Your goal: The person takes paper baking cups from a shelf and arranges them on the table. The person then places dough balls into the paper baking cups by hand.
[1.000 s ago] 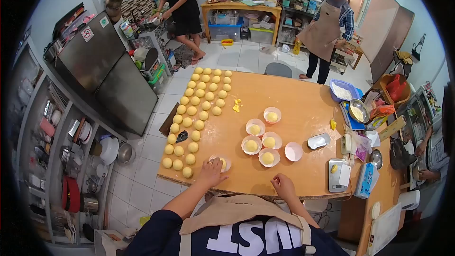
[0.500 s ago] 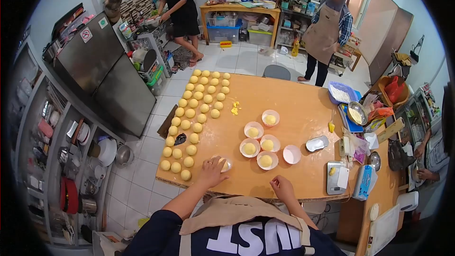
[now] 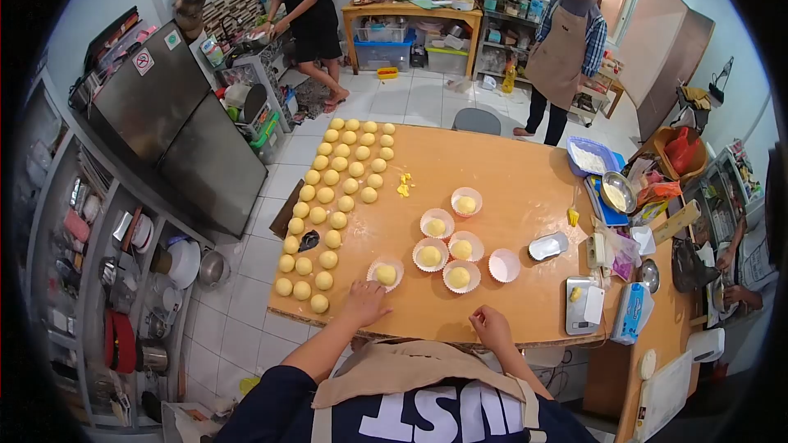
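Note:
My left hand [image 3: 366,304] rests low over the table, fingers apart and holding nothing. Just beyond its fingertips a dough ball [image 3: 386,275] sits in a white paper cup [image 3: 397,282]. Curled fingers close my right hand [image 3: 491,326] near the table's front edge; whatever may be inside them is hidden. Ahead of it are several paper cups with dough balls [image 3: 429,256], and one cup without a ball [image 3: 504,266]. Rows of round, pale yellow dough balls [image 3: 325,195] cover the table's left side.
Yellow scraps [image 3: 404,185] lie on the wooden table [image 3: 484,148]. A small metal tin [image 3: 548,247], a scale [image 3: 583,308] and a tissue pack [image 3: 630,312] are to the right. Two people stand across the room; another person's hands show at far right.
My left hand has drawn back from the dough ball, leaving it visible in its paper cup. My right hand stays almost still. The view has shifted slightly.

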Demonstrator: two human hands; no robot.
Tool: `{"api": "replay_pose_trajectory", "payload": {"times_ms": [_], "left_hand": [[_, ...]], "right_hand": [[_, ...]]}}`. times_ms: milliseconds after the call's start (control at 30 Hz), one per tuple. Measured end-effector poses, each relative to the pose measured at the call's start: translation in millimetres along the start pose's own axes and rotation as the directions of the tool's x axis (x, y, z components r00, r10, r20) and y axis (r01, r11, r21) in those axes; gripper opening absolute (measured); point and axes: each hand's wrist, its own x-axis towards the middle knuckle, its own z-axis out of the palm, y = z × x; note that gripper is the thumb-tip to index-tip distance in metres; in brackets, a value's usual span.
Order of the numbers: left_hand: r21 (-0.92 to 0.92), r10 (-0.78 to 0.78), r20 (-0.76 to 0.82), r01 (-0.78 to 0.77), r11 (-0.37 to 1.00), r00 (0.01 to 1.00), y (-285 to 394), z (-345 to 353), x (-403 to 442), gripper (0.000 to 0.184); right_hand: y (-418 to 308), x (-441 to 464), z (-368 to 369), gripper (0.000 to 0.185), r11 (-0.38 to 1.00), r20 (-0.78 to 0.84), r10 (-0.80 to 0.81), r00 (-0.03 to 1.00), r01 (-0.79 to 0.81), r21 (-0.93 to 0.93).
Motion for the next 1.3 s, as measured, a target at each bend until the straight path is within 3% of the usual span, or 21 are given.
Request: {"api": "replay_pose_trajectory", "payload": {"times_ms": [100,200,300,400,500,600,900,1000,1100,1200,1300], "left_hand": [[-0.046,-0.019,-0.326,0.005,0.999,0.945,0,13,2,0.056],[0.067,0.013,-0.437,0.018,0.998,0.899,-1,18,7,0.062],[0.007,-0.020,-0.142,0.021,1.000,0.990,-1,4,10,0.061],[0.076,-0.061,-0.208,0.079,0.994,0.976,1,1,12,0.060],[0.002,-0.071,-0.353,0.076,0.997,0.933,-4,11,11,0.058],[0.029,-0.058,-0.199,0.065,0.998,0.978,-4,9,9,0.060],[0.031,-0.027,-0.354,0.041,0.999,0.935,0,18,16,0.062],[-0.249,-0.191,-0.428,0.088,0.965,0.884,6,4,14,0.060],[-0.635,-0.608,-0.373,0.285,0.718,0.701,-18,36,34,0.049],[-0.770,-0.549,-0.111,0.277,0.575,0.829,-35,30,39,0.034],[-0.730,-0.566,-0.239,0.239,0.640,0.789,-39,42,48,0.025]], "right_hand": [[-2,1,-3,0.019,1.000,0.024,0.015,1.000,-0.015,0.001],[-3,1,-4,0.019,0.999,0.034,0.040,0.999,-0.039,-0.022],[-3,2,-4,0.019,0.999,0.025,0.042,0.999,-0.042,-0.008],[-2,2,-4,0.020,1.000,-0.008,0.015,1.000,-0.015,-0.013],[2,3,-4,0.020,0.999,0.008,0.028,1.000,-0.028,-0.030],[7,2,-4,0.020,1.000,0.021,0.023,1.000,-0.023,-0.009],[11,5,-2,0.019,1.000,0.009,0.013,1.000,-0.013,-0.015],[2,4,-11,0.023,0.998,0.072,0.067,0.995,-0.065,-0.020],[16,1,-6,0.023,0.995,0.067,0.097,0.993,-0.096,-0.015],[19,-4,-7,0.023,0.991,0.068,0.130,0.989,-0.130,-0.012],[14,-10,-14,0.023,0.989,0.081,0.146,0.986,-0.145,-0.025]]}}
